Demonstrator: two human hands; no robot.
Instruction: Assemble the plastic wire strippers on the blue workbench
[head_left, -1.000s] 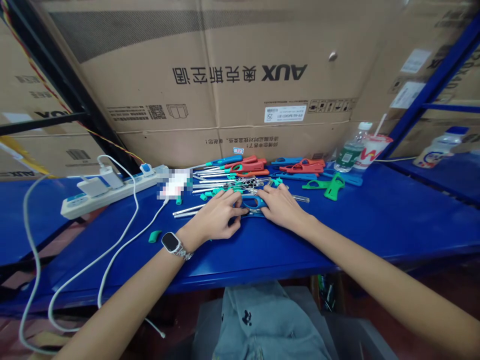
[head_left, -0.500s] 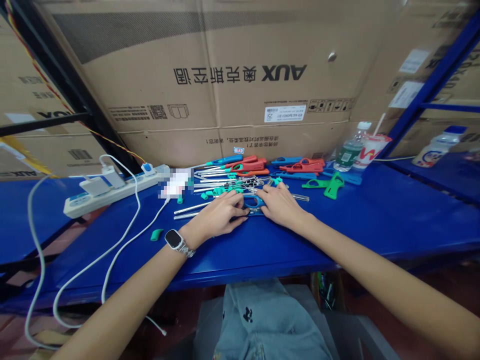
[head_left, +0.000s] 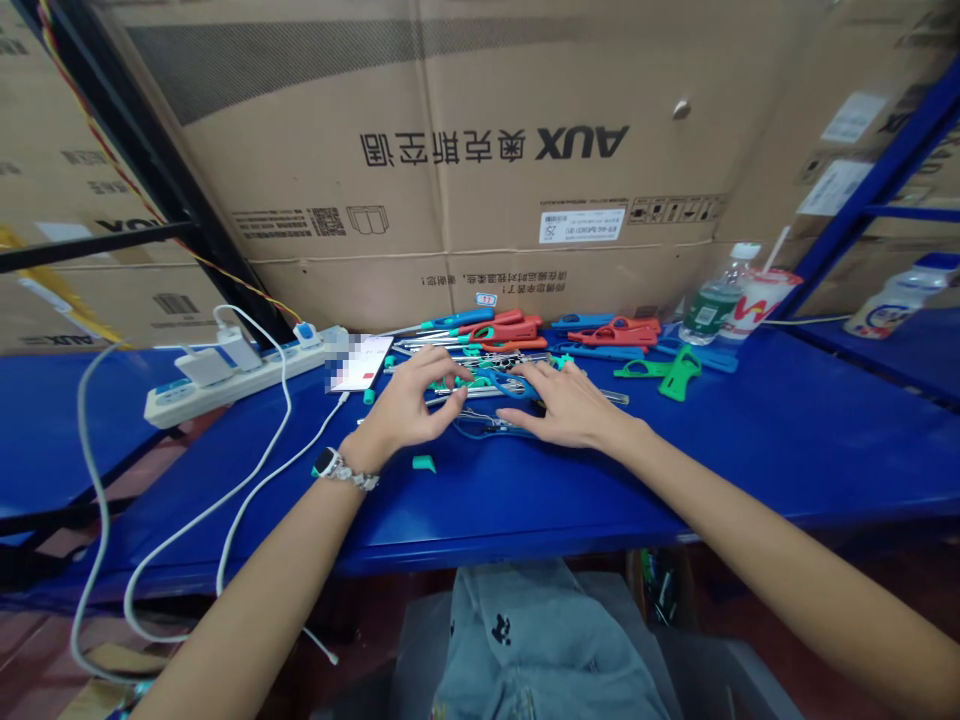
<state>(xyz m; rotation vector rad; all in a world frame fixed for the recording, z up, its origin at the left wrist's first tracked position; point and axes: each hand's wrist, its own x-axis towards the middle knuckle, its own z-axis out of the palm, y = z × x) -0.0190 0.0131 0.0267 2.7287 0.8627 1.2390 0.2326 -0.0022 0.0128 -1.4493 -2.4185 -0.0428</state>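
My left hand (head_left: 424,400) is raised just over the pile, thumb and forefinger apart, with nothing visible in its grasp. My right hand (head_left: 574,405) has its thumb and fingers around a blue lighter casing half (head_left: 511,382); its palm hides part of it. Below the hands another blue casing piece (head_left: 487,432) lies on the table with small metal parts in it. A green cap (head_left: 424,463) rests in front of my left hand. Behind the hands, metal tubes (head_left: 435,345) and small green parts are heaped together.
Red lighter casings (head_left: 619,332), blue ones and a green casing (head_left: 679,375) lie farther back. A bottle (head_left: 709,300) and a cup (head_left: 759,300) stand at right. A phone (head_left: 364,362), a power strip (head_left: 180,397) and white cables occupy the left. A cardboard box (head_left: 480,230) stands behind.
My left hand has come off the blue casing, moving left and opening. The blue casing now shows as two separate pieces. A green cap now lies in front of the left hand.
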